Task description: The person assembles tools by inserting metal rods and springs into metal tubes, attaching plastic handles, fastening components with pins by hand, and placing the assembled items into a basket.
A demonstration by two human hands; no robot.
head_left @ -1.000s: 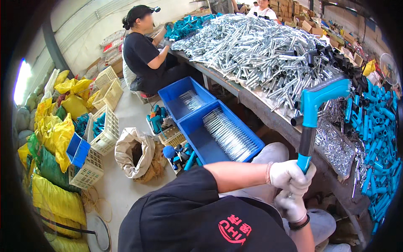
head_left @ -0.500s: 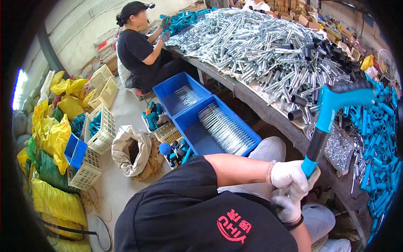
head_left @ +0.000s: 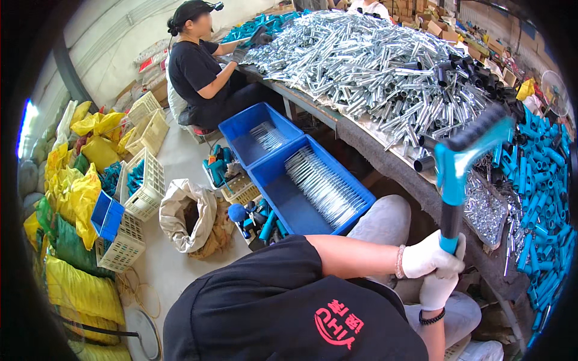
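A teal-and-black handle (head_left: 453, 180) stands upright in front of me, its top bent to the right into a dark ridged grip that is blurred. My left hand (head_left: 424, 260), in a white glove with a beaded bracelet at the wrist, is wrapped round the handle's lower teal end. Just beneath, my right hand (head_left: 436, 291), gloved in white with a black bracelet, presses closed against the left one. What its fingers hold is hidden by the glove and the overlap.
A table (head_left: 385, 159) carries heaped silver tubes (head_left: 355, 66), teal parts (head_left: 542, 198) and a tray of small metal pieces (head_left: 484, 207). Blue bins (head_left: 271, 192) with metal rods stand at my left. A co-worker (head_left: 198, 66) sits beyond them. Crates (head_left: 144, 186) and an open sack (head_left: 186, 216) stand further left.
The handle has shifted left and turned more upright. My right hand has moved up and right against the left hand. The co-worker's arm now reaches further out over the table.
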